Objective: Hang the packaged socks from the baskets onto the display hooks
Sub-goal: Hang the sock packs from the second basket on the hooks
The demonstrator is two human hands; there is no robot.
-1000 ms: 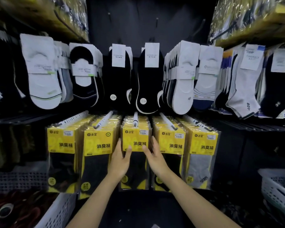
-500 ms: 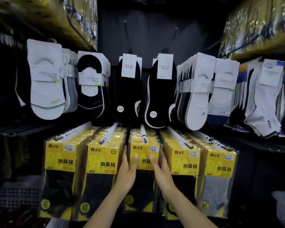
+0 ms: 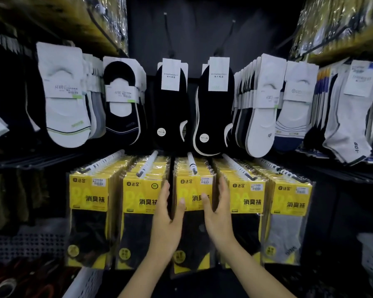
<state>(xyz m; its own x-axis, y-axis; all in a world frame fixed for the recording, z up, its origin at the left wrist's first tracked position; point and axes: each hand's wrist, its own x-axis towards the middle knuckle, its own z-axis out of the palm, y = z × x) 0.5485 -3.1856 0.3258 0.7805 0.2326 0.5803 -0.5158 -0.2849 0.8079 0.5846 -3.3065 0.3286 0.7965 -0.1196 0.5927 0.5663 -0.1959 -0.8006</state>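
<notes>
Compared with half a second back, we see both hands moved off the front of the middle stack of yellow-and-black plastic-wrapped sock packs [image 3: 193, 190] onto its two sides. The pack looks hung, so we judge this as squaring up, step nearly done. The stack hangs on the middle white peg hook [image 3: 192, 165] of the lower row, between neighbour stacks. Left hand [image 3: 166, 222]: spread, straight fingers along the stack's left edge, thumb on front. Right hand [image 3: 219, 216]: same on the right edge. Neither holds a loose pack. White lattice plastic basket [image 3: 30, 244] sits low left.
</notes>
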